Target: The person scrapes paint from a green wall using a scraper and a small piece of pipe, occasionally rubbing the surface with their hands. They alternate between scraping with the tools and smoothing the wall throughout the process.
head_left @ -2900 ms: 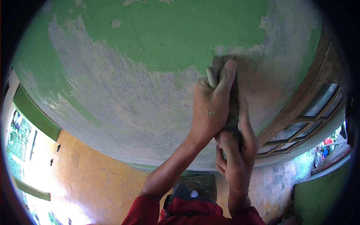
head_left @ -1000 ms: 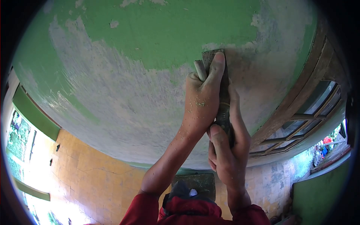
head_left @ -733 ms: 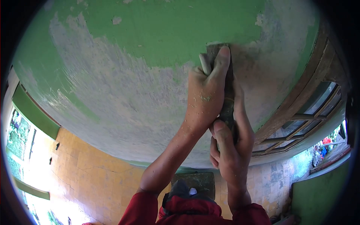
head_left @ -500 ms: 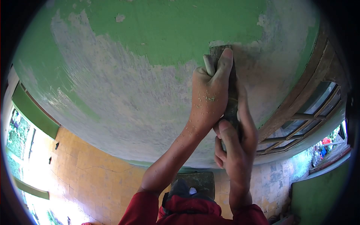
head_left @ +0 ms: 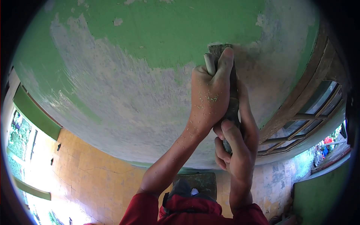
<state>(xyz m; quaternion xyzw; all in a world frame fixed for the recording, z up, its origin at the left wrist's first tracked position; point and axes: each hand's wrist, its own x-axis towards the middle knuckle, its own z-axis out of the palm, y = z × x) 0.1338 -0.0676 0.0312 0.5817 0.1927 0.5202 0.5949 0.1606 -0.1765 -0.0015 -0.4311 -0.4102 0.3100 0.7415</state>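
Observation:
My left hand (head_left: 210,90) is closed around a dark, worn metal scraper (head_left: 233,90), its thumb pressed along the flat blade. A pale round stick end (head_left: 209,64) pokes out of the same fist; the rest of it is hidden. Lower down, my right hand (head_left: 240,150) wraps the scraper's handle, with some fingers reaching up behind the blade. The blade's upper end meets the wall (head_left: 131,108), where green paint (head_left: 161,33) borders a scraped greyish area. Small green flakes cling to the back of my left hand and forearm.
To the right is a wooden-framed window (head_left: 303,116) with glass panes. Below lies a yellowish tiled floor (head_left: 97,165), with a dark flat-topped support (head_left: 204,182) near my body. Bright openings show at both sides, and a green panel (head_left: 322,198) stands at lower right.
Both hands and the scraper stay at nearly the same spot on the wall, with only a very slight shift. The grip is unchanged, and the view has moved a little.

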